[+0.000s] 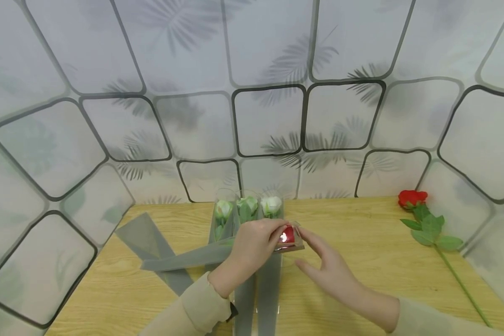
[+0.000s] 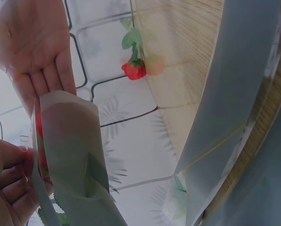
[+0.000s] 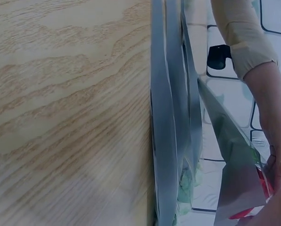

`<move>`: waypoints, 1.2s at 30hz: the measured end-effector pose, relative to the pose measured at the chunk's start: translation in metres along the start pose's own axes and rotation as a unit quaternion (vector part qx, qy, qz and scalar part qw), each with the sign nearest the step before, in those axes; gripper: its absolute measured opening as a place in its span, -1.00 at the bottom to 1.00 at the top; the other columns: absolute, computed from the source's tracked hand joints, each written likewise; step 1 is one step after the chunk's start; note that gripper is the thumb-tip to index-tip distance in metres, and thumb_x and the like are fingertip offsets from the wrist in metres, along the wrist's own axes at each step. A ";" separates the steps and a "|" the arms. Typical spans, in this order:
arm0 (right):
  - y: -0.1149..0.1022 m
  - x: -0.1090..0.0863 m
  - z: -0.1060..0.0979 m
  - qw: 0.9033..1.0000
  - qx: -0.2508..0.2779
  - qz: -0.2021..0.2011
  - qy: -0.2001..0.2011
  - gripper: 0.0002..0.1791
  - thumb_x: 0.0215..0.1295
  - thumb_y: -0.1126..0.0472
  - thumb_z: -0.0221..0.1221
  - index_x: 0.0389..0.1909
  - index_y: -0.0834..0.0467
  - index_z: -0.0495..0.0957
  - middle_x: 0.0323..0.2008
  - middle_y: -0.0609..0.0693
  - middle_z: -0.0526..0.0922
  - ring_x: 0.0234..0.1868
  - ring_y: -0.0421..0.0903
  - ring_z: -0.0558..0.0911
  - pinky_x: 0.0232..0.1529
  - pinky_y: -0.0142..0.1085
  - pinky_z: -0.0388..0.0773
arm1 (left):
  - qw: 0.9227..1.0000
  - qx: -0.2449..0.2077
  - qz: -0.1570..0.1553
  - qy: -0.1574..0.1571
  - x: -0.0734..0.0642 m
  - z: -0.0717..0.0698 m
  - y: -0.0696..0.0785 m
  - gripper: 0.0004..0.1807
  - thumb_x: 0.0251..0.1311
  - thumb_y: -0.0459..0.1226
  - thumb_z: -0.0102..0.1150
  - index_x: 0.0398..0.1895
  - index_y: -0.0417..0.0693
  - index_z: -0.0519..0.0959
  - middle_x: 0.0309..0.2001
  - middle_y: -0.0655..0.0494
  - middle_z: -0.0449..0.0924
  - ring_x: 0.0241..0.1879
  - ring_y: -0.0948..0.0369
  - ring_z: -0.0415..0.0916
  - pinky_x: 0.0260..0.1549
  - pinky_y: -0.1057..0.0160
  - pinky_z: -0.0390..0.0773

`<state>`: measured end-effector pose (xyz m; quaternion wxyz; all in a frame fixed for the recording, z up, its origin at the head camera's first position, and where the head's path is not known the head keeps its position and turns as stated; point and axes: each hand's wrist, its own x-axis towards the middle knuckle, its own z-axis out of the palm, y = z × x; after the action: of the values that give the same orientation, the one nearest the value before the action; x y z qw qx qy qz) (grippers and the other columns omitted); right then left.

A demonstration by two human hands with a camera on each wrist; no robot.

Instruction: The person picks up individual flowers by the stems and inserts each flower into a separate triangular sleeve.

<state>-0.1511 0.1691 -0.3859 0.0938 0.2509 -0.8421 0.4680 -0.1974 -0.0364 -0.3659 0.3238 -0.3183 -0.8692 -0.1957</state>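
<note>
A red rose [image 1: 286, 235] sits inside a grey-and-clear flower sleeve [image 1: 185, 259], held crosswise above the table with its narrow tail toward the left. My left hand [image 1: 252, 242] pinches the rim of the sleeve's wide end between thumb and fingers. In the left wrist view, the left hand [image 2: 11, 183] grips that edge beside red petals [image 2: 40, 136]. My right hand [image 1: 332, 270] reaches from the right with its fingers extended, the fingertips right at the sleeve's opening and the thumb spread apart. Seen from the left wrist, the right hand's palm [image 2: 34, 42] faces the camera.
Three sleeved pale roses [image 1: 271, 205] lie side by side under the hands, stems toward me. A flat grey sleeve [image 1: 138, 233] lies at the left on the wooden table [image 1: 344, 219]. An unwrapped red rose [image 1: 412, 198] lies along the right edge. Patterned fabric [image 1: 269, 121] stands behind.
</note>
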 end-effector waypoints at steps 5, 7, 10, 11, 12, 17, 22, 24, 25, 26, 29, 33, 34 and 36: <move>0.000 0.002 -0.006 1.000 -0.006 -0.007 0.016 -0.29 0.43 0.32 0.34 0.55 0.27 0.35 0.51 0.23 0.47 0.50 0.30 0.47 0.47 -0.08 0.51 | 1.000 0.001 0.000 0.000 0.000 0.000 -0.001 -0.89 0.35 -0.26 0.44 -0.13 -0.04 0.83 -0.20 0.09 0.88 -0.32 0.24 0.84 -0.36 0.30 0.78; 0.000 0.004 -0.008 1.000 -0.006 -0.004 0.023 -0.29 0.43 0.33 0.34 0.55 0.28 0.35 0.51 0.24 0.47 0.50 0.30 0.47 0.48 -0.22 0.48 | 1.000 0.004 0.001 0.002 0.000 0.000 -0.001 -0.89 0.34 -0.26 0.45 -0.14 -0.04 0.83 -0.21 0.09 0.88 -0.33 0.24 0.84 -0.37 0.30 0.78; 0.000 0.006 -0.010 1.000 0.002 0.004 0.029 -0.30 0.43 0.35 0.33 0.53 0.32 0.35 0.50 0.28 0.46 0.50 0.33 0.46 0.45 -0.48 0.36 | 1.000 0.006 0.003 0.005 0.000 -0.001 -0.001 -0.89 0.34 -0.26 0.45 -0.14 -0.04 0.83 -0.21 0.10 0.89 -0.32 0.23 0.84 -0.36 0.29 0.79; 0.000 0.007 -0.011 1.000 0.006 0.009 0.030 -0.30 0.43 0.35 0.33 0.53 0.34 0.35 0.50 0.29 0.45 0.51 0.33 0.45 0.43 -0.56 0.28 | 1.000 0.007 0.004 0.005 0.001 -0.001 -0.001 -0.89 0.33 -0.26 0.46 -0.14 -0.04 0.84 -0.21 0.09 0.89 -0.32 0.23 0.84 -0.35 0.30 0.79; 0.000 0.008 -0.012 0.999 0.010 0.014 0.030 -0.30 0.43 0.35 0.33 0.53 0.36 0.34 0.50 0.31 0.44 0.50 0.35 0.44 0.45 -0.52 0.31 | 1.000 0.007 0.004 0.006 0.001 -0.001 -0.001 -0.89 0.33 -0.26 0.46 -0.14 -0.03 0.84 -0.21 0.10 0.89 -0.31 0.23 0.84 -0.35 0.30 0.79; 0.003 0.011 -0.013 0.996 0.041 0.081 0.010 -0.23 0.46 0.26 0.34 0.56 0.41 0.25 0.55 0.36 0.35 0.56 0.36 0.37 0.54 0.06 0.32 | 1.000 0.005 0.008 0.011 0.003 -0.001 0.000 -0.89 0.32 -0.27 0.47 -0.13 -0.02 0.84 -0.20 0.11 0.89 -0.31 0.24 0.85 -0.37 0.30 0.78; 0.006 0.013 -0.010 0.980 0.094 0.173 -0.026 -0.12 0.47 0.17 0.33 0.61 0.43 0.11 0.60 0.38 0.24 0.62 0.34 0.26 0.61 0.16 0.20 | 1.000 -0.002 0.011 0.015 0.005 -0.003 0.003 -0.86 0.31 -0.28 0.48 -0.11 -0.04 0.84 -0.19 0.09 0.89 -0.28 0.22 0.85 -0.34 0.29 0.80; 0.007 0.013 -0.007 0.972 0.112 0.206 -0.035 -0.09 0.49 0.13 0.32 0.62 0.43 0.07 0.60 0.40 0.22 0.61 0.36 0.27 0.61 0.18 0.23 | 1.000 -0.002 0.012 0.015 0.005 -0.003 0.004 -0.86 0.31 -0.28 0.47 -0.09 -0.04 0.84 -0.18 0.10 0.89 -0.28 0.23 0.85 -0.34 0.29 0.80; 0.008 0.013 -0.006 0.967 0.123 0.221 -0.038 -0.09 0.50 0.12 0.30 0.62 0.43 0.06 0.59 0.41 0.23 0.60 0.36 0.29 0.60 0.21 0.26 | 1.000 -0.004 0.012 0.016 0.005 -0.003 0.005 -0.85 0.31 -0.29 0.47 -0.09 -0.04 0.84 -0.18 0.10 0.89 -0.27 0.22 0.85 -0.33 0.29 0.80; 0.009 0.013 -0.004 0.962 0.134 0.236 -0.039 -0.09 0.51 0.09 0.30 0.63 0.42 0.06 0.59 0.41 0.24 0.59 0.37 0.31 0.58 0.24 0.28 | 1.000 -0.005 0.013 0.017 0.005 -0.003 0.005 -0.85 0.31 -0.29 0.47 -0.09 -0.04 0.84 -0.18 0.09 0.89 -0.27 0.22 0.86 -0.33 0.29 0.80; 0.010 0.014 0.000 0.945 0.168 0.280 -0.036 -0.13 0.52 0.01 0.27 0.61 0.38 0.14 0.55 0.39 0.33 0.55 0.37 0.38 0.54 0.32 0.31 | 1.000 -0.007 0.015 0.021 0.005 -0.003 0.007 -0.85 0.31 -0.29 0.47 -0.09 -0.04 0.84 -0.18 0.10 0.89 -0.26 0.23 0.86 -0.33 0.30 0.80; 0.012 0.014 0.006 0.920 0.227 0.318 -0.035 -0.19 0.54 -0.05 0.25 0.55 0.38 0.26 0.52 0.35 0.41 0.56 0.33 0.37 0.58 0.30 0.26 | 0.999 -0.008 0.021 0.029 0.005 -0.001 0.009 -0.85 0.28 -0.27 0.50 -0.11 -0.03 0.84 -0.20 0.10 0.89 -0.29 0.24 0.85 -0.35 0.32 0.79; 0.012 0.014 0.007 0.915 0.244 0.319 -0.036 -0.22 0.56 -0.03 0.23 0.54 0.40 0.27 0.52 0.35 0.41 0.56 0.32 0.38 0.60 0.26 0.26 | 0.999 -0.008 0.022 0.031 0.005 -0.001 0.009 -0.85 0.27 -0.27 0.51 -0.12 -0.03 0.84 -0.20 0.11 0.89 -0.30 0.25 0.85 -0.35 0.33 0.79; 0.012 0.014 0.009 0.908 0.274 0.315 -0.035 -0.25 0.58 -0.01 0.21 0.51 0.44 0.29 0.51 0.35 0.42 0.54 0.26 0.43 0.59 0.15 0.32 | 0.999 -0.006 0.024 0.033 0.005 0.000 0.010 -0.85 0.26 -0.26 0.52 -0.13 -0.03 0.84 -0.21 0.11 0.89 -0.31 0.26 0.85 -0.35 0.34 0.78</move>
<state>-0.1684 0.1618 -0.3939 -0.1602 0.0048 -0.7186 0.6767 -0.1932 -0.0274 -0.3611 0.3553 -0.3345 -0.8488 -0.2037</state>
